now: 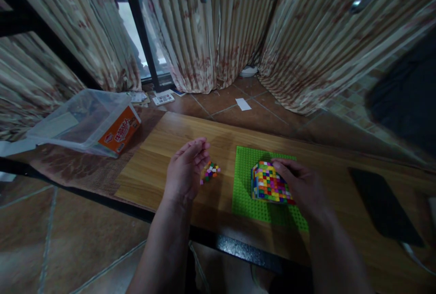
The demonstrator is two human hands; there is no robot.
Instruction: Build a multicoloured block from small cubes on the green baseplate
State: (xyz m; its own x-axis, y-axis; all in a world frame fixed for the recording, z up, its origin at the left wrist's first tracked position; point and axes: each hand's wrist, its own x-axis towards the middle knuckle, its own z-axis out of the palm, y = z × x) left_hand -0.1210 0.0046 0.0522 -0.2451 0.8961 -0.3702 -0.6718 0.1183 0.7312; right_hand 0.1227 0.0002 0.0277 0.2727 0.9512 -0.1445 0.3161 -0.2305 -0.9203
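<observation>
A block built of many small multicoloured toy bricks (270, 184) sits over the green studded baseplate (242, 180). My right hand (301, 185) is closed at the block's upper right side, with the thumb on its top edge and the other fingers mostly hidden behind. My left hand (185, 169) is raised over the wood with thumb and fingers curled together. Whatever those fingers hold, if anything, is too small to make out. Just right of that hand lies a little heap of loose toy bricks (211, 170).
A clear plastic box (85, 121) with an orange label stands at the left on a brown cloth. To the right, a dark flat device (384, 205) with a white cable lies on the wooden tabletop (150, 162). Striped curtains (218, 26) hang behind the table.
</observation>
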